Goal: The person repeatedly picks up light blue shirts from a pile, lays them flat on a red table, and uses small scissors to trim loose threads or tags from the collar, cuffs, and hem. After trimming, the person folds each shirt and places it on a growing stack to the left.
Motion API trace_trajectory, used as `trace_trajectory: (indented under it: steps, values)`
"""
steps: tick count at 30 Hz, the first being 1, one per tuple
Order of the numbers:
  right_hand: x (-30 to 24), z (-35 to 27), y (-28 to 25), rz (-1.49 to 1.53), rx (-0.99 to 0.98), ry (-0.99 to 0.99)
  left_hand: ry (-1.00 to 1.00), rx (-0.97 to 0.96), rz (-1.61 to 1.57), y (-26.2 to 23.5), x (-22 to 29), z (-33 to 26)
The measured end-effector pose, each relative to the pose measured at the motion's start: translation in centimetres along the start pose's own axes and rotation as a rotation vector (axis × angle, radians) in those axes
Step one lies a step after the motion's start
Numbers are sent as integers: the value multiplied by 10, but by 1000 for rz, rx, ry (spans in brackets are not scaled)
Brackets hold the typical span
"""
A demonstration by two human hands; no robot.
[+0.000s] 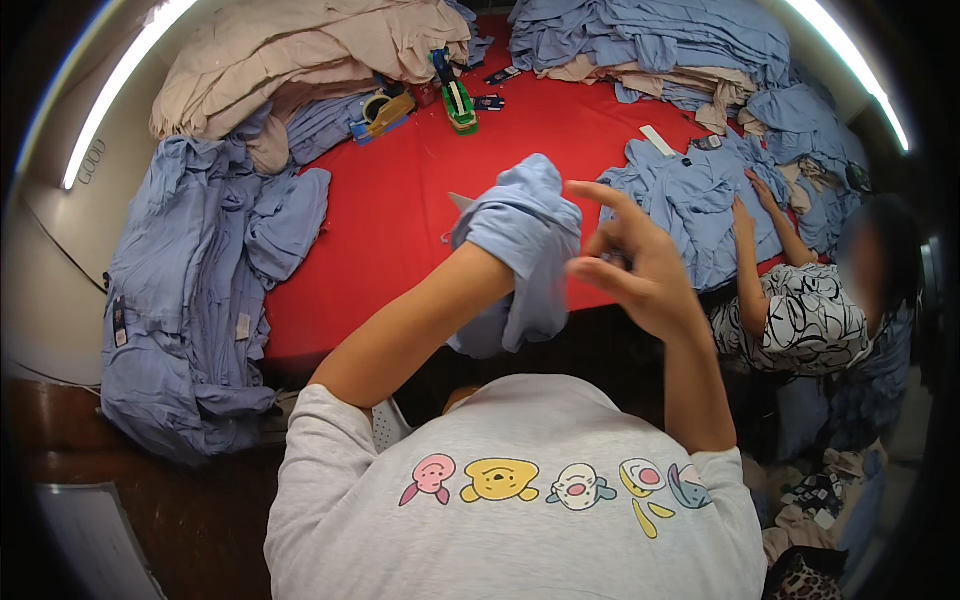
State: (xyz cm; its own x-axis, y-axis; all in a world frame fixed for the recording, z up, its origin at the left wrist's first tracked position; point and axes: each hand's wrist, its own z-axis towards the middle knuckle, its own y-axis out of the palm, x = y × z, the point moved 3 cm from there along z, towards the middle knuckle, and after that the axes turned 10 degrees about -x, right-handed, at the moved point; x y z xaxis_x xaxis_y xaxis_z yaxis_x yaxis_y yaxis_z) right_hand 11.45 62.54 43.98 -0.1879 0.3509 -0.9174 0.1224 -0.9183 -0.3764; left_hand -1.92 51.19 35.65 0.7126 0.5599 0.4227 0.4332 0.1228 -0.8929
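A light blue garment (530,225) is pulled over my left hand and wrist, and part of it hangs down below. My left forearm (425,305) goes into the cloth, so the fingers inside are hidden. Close to the garment's right side is my right hand (640,260), its thumb and forefinger spread apart and the other fingers partly curled. No object shows in that hand. A small white tag (461,202) sticks out beside the cloth on the left.
On the red table (400,200), blue clothes (180,290) lie heaped at the left and beige ones (300,60) at the back. A tape dispenser (383,112) and green tool (458,105) stand there. At right, a person handles a blue shirt (680,200).
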Motion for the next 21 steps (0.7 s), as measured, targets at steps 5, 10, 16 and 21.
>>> trace_trajectory:
  steps: [5,10,16,21]
  values:
    - [48,16,1,-110,67,-44,-66,70,-145,-6,9,13]
    - [91,-29,-74,188,276,90,-197,-127,391,-30,-48,-15]
    - [56,10,-15,-101,311,-175,-196,-125,242,-11,-9,5]
    - [66,49,20,-82,148,-73,18,-37,235,74,-58,27]
